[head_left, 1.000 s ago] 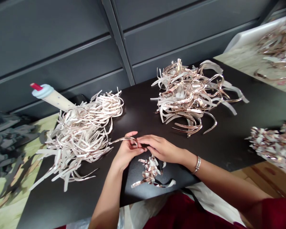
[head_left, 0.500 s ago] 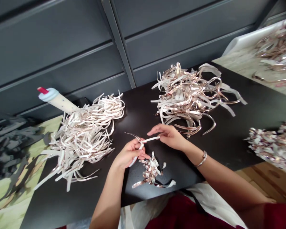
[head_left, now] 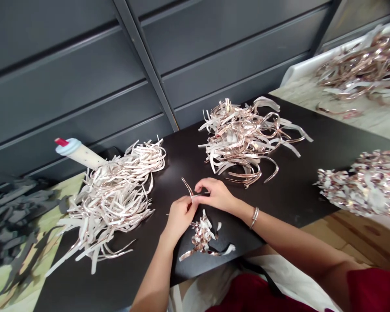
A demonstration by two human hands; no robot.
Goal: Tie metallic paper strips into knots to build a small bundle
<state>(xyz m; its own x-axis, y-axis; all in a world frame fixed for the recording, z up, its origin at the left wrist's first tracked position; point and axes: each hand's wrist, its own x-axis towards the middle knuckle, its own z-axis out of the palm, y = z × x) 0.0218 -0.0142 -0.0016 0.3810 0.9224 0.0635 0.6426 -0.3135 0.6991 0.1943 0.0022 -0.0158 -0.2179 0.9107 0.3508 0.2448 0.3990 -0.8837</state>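
Far to the left of the fingers, dark grey scraps (head_left: pixel 13 212) lie on a pale surface; nearer, a glue bottle (head_left: pixel 79 153) with a red tip lies tilted, its body half buried under a pile of pale strips (head_left: pixel 113 195) that spreads over the black table (head_left: pixel 182 161), well apart from the hands. The left hand (head_left: pixel 179 215), entering from below, has its fingers (head_left: pixel 186 203) closed in a pinch on a thin rose-gold strip (head_left: pixel 187 187); the strip's free end rises up and to the left from that pinch, and its paler part runs rightward, roughly level, into the right hand (head_left: pixel 217 196); so the long axis lies across, from one set of fingertips to the other, with a bend at the left pinch. The right hand's thumb and forefinger are closed on that right part, the other fingers curled loosely; both hands touch the strip and nearly touch each other, the left one nearer to the free end. Just below the fingers, toward the person, sits a small heap of folded pieces (head_left: pixel 202 234); a bracelet (head_left: pixel 254 216) circles the right wrist. Beyond the fingers and to the right lies a tangle of shiny strips (head_left: pixel 243 138); farther right, a mound of crumpled pieces (head_left: pixel 360 184) sits at the table's edge.
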